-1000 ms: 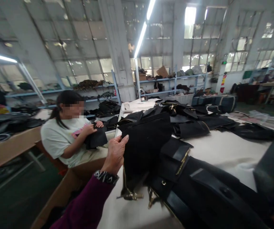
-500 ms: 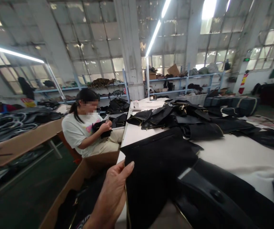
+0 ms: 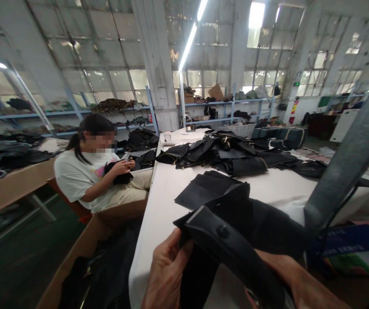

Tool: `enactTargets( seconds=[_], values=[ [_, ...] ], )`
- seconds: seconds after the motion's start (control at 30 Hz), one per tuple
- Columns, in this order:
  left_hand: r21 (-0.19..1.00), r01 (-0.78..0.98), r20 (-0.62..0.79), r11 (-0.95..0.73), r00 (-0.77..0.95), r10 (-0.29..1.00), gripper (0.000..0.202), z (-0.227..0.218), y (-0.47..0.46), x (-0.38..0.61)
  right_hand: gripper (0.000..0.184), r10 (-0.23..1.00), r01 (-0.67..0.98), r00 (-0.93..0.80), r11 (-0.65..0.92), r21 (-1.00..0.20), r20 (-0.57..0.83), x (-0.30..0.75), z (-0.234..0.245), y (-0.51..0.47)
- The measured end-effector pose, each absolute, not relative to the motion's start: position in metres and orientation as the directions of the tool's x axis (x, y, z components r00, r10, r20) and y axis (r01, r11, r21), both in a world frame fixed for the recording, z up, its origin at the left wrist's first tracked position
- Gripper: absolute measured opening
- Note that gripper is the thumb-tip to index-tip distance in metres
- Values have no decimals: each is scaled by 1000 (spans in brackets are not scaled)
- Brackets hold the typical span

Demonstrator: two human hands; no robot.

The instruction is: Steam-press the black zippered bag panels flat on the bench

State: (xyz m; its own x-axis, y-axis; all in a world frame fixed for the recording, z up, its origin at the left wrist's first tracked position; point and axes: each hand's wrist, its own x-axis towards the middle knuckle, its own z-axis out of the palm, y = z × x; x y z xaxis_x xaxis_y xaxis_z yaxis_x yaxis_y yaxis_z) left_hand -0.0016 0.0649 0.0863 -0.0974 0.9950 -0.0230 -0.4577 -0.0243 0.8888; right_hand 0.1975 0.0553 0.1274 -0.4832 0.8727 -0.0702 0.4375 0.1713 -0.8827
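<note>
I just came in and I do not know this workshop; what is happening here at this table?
A person is holding a black bag piece with a flap and stud in both hands at the near edge of a white table. The left hand grips its left side, the right hand its lower right. More black pieces lie piled farther along the table. To the left, a seated co-worker handles another dark piece in the lap.
</note>
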Motion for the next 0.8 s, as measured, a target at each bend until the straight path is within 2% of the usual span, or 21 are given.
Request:
enactTargets(
  seconds=[0.13, 0.27, 0.37, 0.47, 0.63, 0.8],
  values=[
    [864, -504, -74, 28, -72, 995, 38, 72, 43, 8, 8, 922, 464, -382, 139, -875, -57, 199, 137, 38],
    [781, -618, -217, 89, -135, 967, 46, 69, 27, 0, 16, 955, 454, -283, 51, -889, -90, 217, 144, 25],
    [733, -666, -308, 134, -149, 940, 51, 70, 22, -11, 17, 963, 459, -265, 86, -884, -44, 238, 144, 9],
    [703, -692, -336, 166, -116, 935, 53, 67, 19, -14, 16, 975, 508, -220, 84, -857, -34, 255, 137, -10],
    [724, -658, -374, 207, -123, 919, 46, 53, 18, -13, 18, 979, 494, -156, -39, -869, -133, 271, 122, -37],
    [826, -547, -342, 138, -291, 894, 47, 31, 26, -32, 21, 989, 434, -82, -75, -898, -123, 283, 117, -49]
  ],
)
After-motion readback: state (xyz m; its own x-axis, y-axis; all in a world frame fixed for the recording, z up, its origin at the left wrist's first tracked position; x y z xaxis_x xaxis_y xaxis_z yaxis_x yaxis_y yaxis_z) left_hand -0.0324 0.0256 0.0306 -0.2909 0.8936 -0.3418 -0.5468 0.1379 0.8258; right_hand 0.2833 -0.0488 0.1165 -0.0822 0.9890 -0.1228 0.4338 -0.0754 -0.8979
